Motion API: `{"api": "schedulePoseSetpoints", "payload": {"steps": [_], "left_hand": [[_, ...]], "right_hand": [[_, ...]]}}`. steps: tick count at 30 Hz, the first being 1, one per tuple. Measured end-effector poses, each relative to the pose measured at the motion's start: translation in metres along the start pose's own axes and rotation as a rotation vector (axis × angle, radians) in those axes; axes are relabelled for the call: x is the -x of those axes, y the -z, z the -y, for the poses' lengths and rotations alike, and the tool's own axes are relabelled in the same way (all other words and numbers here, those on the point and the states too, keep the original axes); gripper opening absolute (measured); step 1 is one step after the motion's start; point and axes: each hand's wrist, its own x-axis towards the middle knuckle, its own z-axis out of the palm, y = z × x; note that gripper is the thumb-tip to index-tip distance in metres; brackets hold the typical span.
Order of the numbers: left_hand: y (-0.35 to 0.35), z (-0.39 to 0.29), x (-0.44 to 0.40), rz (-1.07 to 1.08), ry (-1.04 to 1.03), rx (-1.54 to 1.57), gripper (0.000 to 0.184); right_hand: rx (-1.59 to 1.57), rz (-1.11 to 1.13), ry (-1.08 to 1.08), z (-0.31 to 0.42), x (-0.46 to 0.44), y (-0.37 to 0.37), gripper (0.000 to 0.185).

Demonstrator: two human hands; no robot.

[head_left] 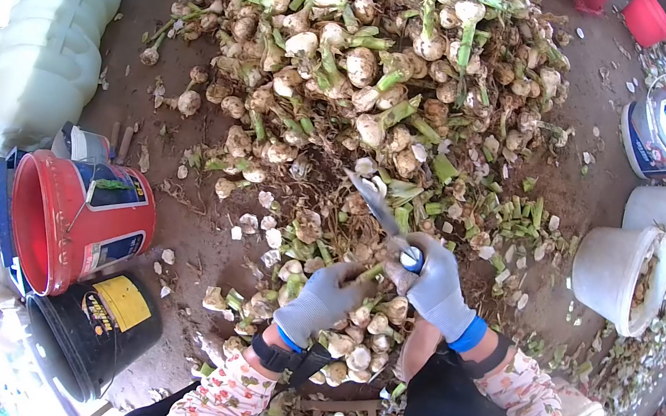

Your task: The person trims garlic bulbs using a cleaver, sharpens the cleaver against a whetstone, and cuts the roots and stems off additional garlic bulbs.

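My right hand point(436, 290), in a grey glove with a blue cuff, is closed round the blue-and-white handle of a knife point(379, 207). Its blade points up and left, over the garlic pile. Just left of it, my left hand point(320, 302), gloved too, has its fingers curled round a green garlic stalk point(373, 274); the fingers partly hide what they grip. Below and between my hands lie trimmed garlic bulbs point(340, 345) with short stems. In front rises a big heap of garlic point(350, 60) with roots and thick green stems.
On the left are a red bucket point(114, 210), a black bucket point(136, 338) and a large pale plastic container point(44, 50). White buckets point(608, 265) and a white paint bucket point(662, 132) stand on the right. Cut stem pieces point(517, 223) and peel litter the ground.
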Motion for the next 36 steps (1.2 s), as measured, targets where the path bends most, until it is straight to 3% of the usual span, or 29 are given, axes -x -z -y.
{"api": "schedulePoseSetpoints", "payload": {"steps": [1, 3, 4, 5, 7, 9, 10, 11, 13, 15, 17, 19, 21, 22, 24, 25, 27, 29, 31, 32, 33, 35, 36], "left_hand": [[0.001, 0.006, -0.005, -0.034, -0.052, 0.019, 0.041], [0.009, 0.015, -0.008, -0.106, -0.150, 0.053, 0.039], [0.006, 0.006, 0.003, -0.098, -0.063, 0.543, 0.034], [0.008, -0.004, 0.014, -0.091, -0.056, 0.443, 0.034], [0.016, -0.020, 0.028, -0.093, -0.063, 0.244, 0.034], [0.041, 0.029, 0.007, 0.092, -0.490, -0.477, 0.050], [0.053, 0.016, 0.012, 0.065, -0.362, -0.461, 0.055], [0.068, -0.005, 0.010, 0.040, -0.244, -0.440, 0.059], [0.118, -0.013, -0.035, -0.396, -0.163, -0.652, 0.066], [0.161, -0.044, -0.074, -0.871, -0.118, -0.504, 0.067], [0.204, -0.065, -0.124, -0.988, -0.012, -0.489, 0.070], [0.211, -0.084, -0.153, -0.914, 0.199, -0.451, 0.069], [0.202, -0.082, -0.157, -0.864, 0.167, -0.406, 0.066], [0.201, -0.081, -0.149, -0.774, 0.143, -0.286, 0.072], [0.190, -0.061, -0.148, -0.790, 0.031, -0.174, 0.072], [0.177, -0.059, -0.135, -0.743, 0.011, -0.088, 0.074], [0.145, -0.051, -0.087, -0.605, -0.236, -0.065, 0.074], [0.106, -0.034, -0.051, -0.330, -0.469, 0.333, 0.075], [0.084, -0.012, -0.037, -0.146, -0.485, 0.393, 0.077], [0.071, -0.019, -0.018, -0.049, -0.353, 0.620, 0.075], [0.056, -0.035, 0.003, -0.048, -0.256, 0.640, 0.072], [0.043, -0.013, 0.002, 0.036, -0.539, 0.581, 0.073], [0.041, -0.013, 0.005, -0.028, -0.520, 0.427, 0.072]], "right_hand": [[0.186, -0.133, 0.339, -0.002, -0.002, -0.001, 0.032], [0.122, -0.075, 0.487, -0.002, 0.003, 0.005, 0.035], [0.086, -0.044, 0.560, -0.003, 0.009, 0.008, 0.037], [0.407, 0.137, 0.245, -0.013, 0.016, 0.005, 0.037], [0.554, 0.264, -0.347, -0.057, 0.017, 0.001, 0.037], [0.547, 0.182, -0.360, -0.064, 0.026, 0.010, 0.041], [0.420, 0.123, -0.460, -0.055, 0.023, 0.010, 0.040], [0.368, 0.083, -0.426, -0.050, 0.019, 0.012, 0.040], [0.267, -0.002, -0.356, -0.042, 0.013, 0.018, 0.039], [0.288, 0.055, -0.406, -0.042, 0.007, 0.019, 0.040], [0.278, 0.120, -0.473, -0.056, 0.011, 0.015, 0.040], [0.235, 0.144, -0.484, -0.042, 0.011, 0.013, 0.037], [0.263, 0.128, -0.432, -0.042, 0.012, 0.014, 0.036], [0.231, 0.133, -0.482, -0.040, 0.009, 0.017, 0.035], [0.161, 0.146, -0.589, -0.037, 0.005, 0.022, 0.034], [0.207, 0.119, -0.495, -0.041, 0.003, 0.023, 0.034], [0.296, 0.064, -0.315, -0.048, 0.000, 0.023, 0.033], [0.405, 0.090, -0.256, -0.032, -0.008, 0.026, 0.030], [0.453, 0.063, -0.172, -0.007, -0.016, 0.018, 0.027], [0.517, 0.088, 0.027, 0.004, -0.019, 0.017, 0.026], [0.577, 0.114, 0.228, 0.014, -0.022, 0.017, 0.025], [0.627, 0.200, 0.362, 0.033, -0.021, 0.012, 0.027], [0.663, 0.197, 0.399, 0.034, -0.019, 0.010, 0.028]]}}
